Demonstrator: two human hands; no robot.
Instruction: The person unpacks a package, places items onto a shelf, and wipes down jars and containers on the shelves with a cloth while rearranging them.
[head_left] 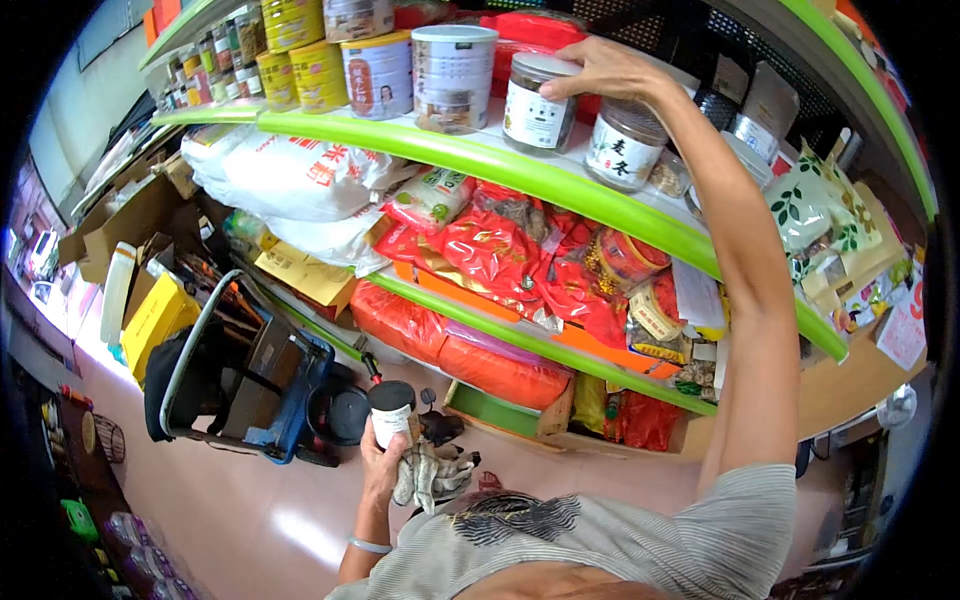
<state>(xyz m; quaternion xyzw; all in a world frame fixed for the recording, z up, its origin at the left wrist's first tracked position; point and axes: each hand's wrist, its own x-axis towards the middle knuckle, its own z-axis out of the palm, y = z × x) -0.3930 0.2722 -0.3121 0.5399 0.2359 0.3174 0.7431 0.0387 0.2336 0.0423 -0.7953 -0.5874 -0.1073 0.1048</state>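
Down by my waist, my left hand (380, 462) is wrapped round a small jar (393, 412) with a black lid and a white label. Grey-white gloves (432, 478) with dark fingertips hang against that hand; whether the fingers grip them too is hidden. My right arm reaches up to the top shelf, where my right hand (605, 72) closes over the pale lid of a clear jar (537, 112) with a white label. That jar stands upright on the shelf, between a tall white-and-clear canister (453, 80) and another labelled jar (626, 145).
Yellow tins (318, 78) stand further left on the shelf, above its green front edge (400, 145). Lower shelves hold red bags (490, 235) and a white sack (290, 170). A blue cart (300, 390) with boxes stands on the floor at left, near a yellow box (160, 315).
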